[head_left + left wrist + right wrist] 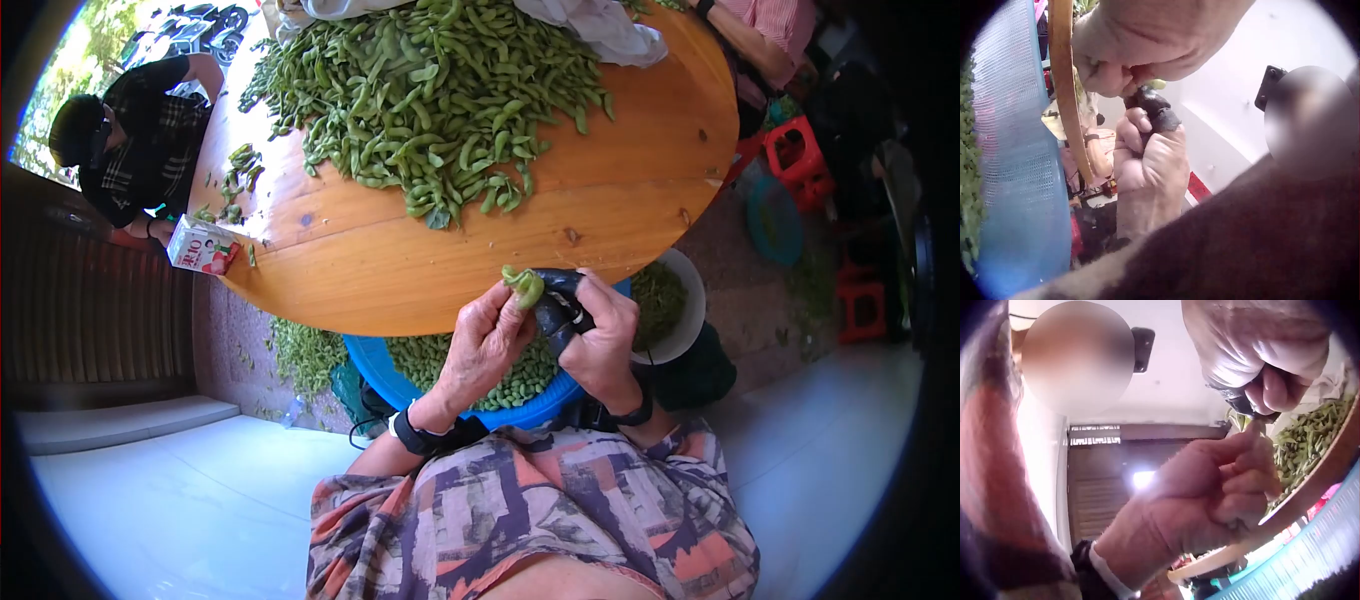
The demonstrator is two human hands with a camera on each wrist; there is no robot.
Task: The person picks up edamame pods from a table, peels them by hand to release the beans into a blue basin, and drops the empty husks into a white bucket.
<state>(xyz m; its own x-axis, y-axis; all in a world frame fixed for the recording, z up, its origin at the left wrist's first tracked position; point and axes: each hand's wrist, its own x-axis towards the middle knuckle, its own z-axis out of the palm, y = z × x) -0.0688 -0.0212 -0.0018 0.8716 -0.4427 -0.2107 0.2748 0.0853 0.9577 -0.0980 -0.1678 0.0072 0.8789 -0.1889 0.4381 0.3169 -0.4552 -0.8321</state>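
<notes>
Over the near edge of the table, my left hand (478, 345) pinches a green soybean pod (524, 288) between thumb and fingers. My right hand (606, 335) meets it from the other side, its black-covered thumb and forefinger (553, 322) gripping at the pod. In the left wrist view a bit of green pod (1158, 83) shows between the two hands. The right wrist view has the left hand (1197, 494) below the right, fingertips close together, hiding most of the pod. Beneath both hands is a blue basket (368, 365) holding many shelled green beans (510, 385).
A large heap of soybean pods (420, 100) covers the far part of the wooden table (400, 275). A carton (203, 246) stands at its left edge, near a seated person (150, 140). Beside the basket are a white bucket (692, 300) and red stools (800, 160).
</notes>
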